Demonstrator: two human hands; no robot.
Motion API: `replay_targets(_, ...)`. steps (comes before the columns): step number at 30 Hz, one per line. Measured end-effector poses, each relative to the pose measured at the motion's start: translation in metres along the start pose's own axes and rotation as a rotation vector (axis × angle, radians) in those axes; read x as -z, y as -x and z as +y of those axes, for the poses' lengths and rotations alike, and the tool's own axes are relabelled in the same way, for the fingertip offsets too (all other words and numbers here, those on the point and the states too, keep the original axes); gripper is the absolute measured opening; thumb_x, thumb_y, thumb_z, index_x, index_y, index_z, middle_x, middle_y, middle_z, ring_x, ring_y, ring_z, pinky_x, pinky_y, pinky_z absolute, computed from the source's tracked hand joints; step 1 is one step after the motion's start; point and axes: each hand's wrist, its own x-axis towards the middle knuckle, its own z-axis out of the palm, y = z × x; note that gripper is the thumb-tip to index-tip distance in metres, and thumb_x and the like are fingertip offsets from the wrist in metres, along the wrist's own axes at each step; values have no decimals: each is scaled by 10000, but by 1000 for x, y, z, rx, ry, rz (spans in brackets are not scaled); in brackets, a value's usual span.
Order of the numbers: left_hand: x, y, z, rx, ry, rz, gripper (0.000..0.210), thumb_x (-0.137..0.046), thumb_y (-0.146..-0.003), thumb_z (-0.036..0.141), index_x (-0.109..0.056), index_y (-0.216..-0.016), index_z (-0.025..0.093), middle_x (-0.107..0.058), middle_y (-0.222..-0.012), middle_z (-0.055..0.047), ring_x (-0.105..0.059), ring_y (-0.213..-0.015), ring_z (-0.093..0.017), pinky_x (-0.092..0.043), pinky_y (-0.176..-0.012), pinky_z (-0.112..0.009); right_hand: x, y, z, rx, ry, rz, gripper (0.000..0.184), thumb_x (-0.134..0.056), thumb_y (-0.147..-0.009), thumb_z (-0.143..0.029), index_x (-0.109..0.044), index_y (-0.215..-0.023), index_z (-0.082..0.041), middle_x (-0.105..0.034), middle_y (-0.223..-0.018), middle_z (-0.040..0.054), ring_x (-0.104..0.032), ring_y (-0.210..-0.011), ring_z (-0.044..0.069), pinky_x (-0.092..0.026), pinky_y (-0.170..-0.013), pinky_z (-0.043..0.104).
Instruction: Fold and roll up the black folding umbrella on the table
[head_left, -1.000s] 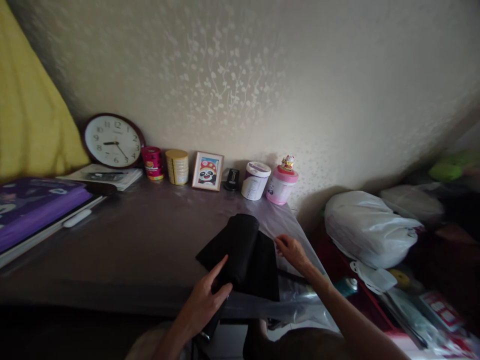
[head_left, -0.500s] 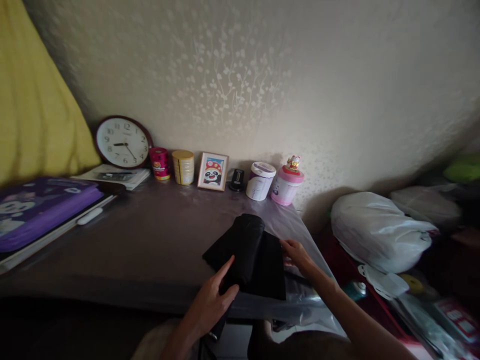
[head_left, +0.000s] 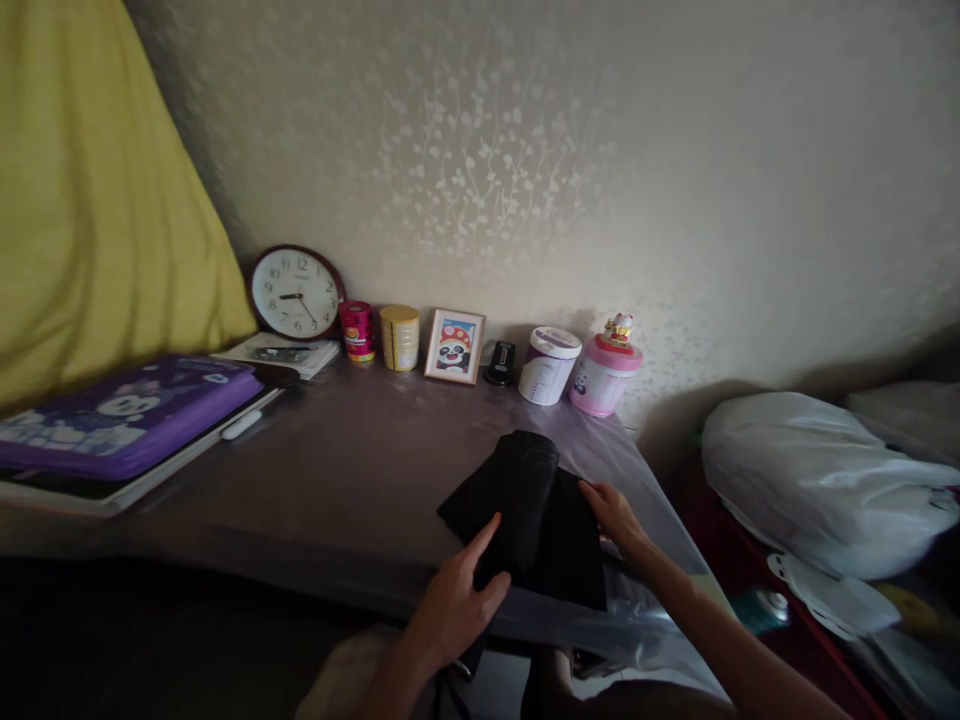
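Observation:
A black folded piece of fabric (head_left: 525,500), with a thick rolled part along its middle and flat flaps at either side, lies at the table's near right edge. My left hand (head_left: 457,595) is around its near left part, index finger and thumb apart on the fabric; the other fingers are mostly hidden. At the right flap's edge, my right hand (head_left: 611,515) pinches the fabric between thumb and fingers. A dark piece with a shiny end (head_left: 466,665) shows below my left hand, too dim to name.
A purple panda case (head_left: 135,415) lies on the left of the plastic-covered table (head_left: 337,450). Along the wall stand a clock (head_left: 296,293), a pink tin (head_left: 358,332), a yellow-lidded can (head_left: 400,340), a picture frame (head_left: 454,346) and two tubs (head_left: 550,367). White bags (head_left: 817,475) sit right.
The view has turned slightly left, so everything appears further right. Both hands keep their places on the black fabric, whose shape looks nearly the same.

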Motion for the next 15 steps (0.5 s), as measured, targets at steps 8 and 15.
replay_targets(8,0,1,-1,-19,-19,-10,635,-456,-824,337,-266,-1420,226,-670,-1087,-49,-613,-903,-199,-432,-838,-322,-7,-11,4,103,112,61,320,-429,-803,-391,-620,-679,-166,-571,-554,7,-534,-546,138,-362,-462,216)
replay_targets(15,0,0,-2,-33,-10,3,645,-482,-802,328,-286,-1411,240,-573,-1280,-46,-571,-1057,-212,-374,-952,-328,-8,-13,13,79,-16,34,437,-373,-794,-509,-592,-657,-156,-500,-503,-12,-473,-482,121,-325,-458,231)
